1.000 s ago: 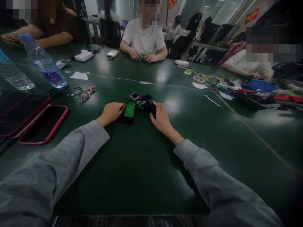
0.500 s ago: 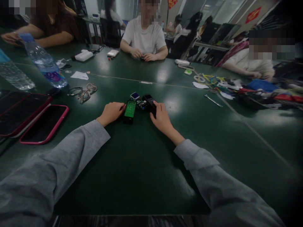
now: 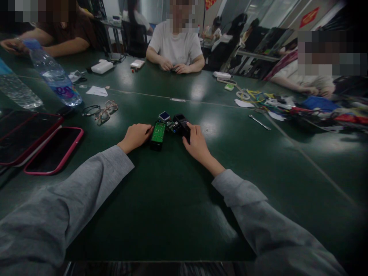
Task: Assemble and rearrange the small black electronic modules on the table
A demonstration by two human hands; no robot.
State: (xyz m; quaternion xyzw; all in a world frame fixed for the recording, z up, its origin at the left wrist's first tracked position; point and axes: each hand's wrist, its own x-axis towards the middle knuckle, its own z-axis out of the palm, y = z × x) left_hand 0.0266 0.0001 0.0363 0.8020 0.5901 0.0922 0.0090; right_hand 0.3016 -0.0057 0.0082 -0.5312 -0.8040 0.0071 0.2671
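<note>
A small electronic device lies opened on the dark green table. Its left part is a black case with a green circuit board [image 3: 158, 132] facing up. My left hand [image 3: 136, 137] rests at the left side of this part, fingers curled, with the fingertips against its edge and partly hidden. To the right, my right hand [image 3: 197, 145] grips a black plastic housing [image 3: 181, 123], fingers on top and thumb on the near side. Between the two parts lie small electronic components [image 3: 173, 126] and a little square screen [image 3: 164, 116] in a white frame.
On the left are a red-cased phone [image 3: 54, 151], a dark tablet-like case [image 3: 25, 134], water bottles [image 3: 57, 76] and eyeglasses [image 3: 105, 112]. A wrench [image 3: 259, 122] and a heap of cables [image 3: 299, 109] lie to the right. Co-workers sit around the table; one [image 3: 176, 46] is opposite.
</note>
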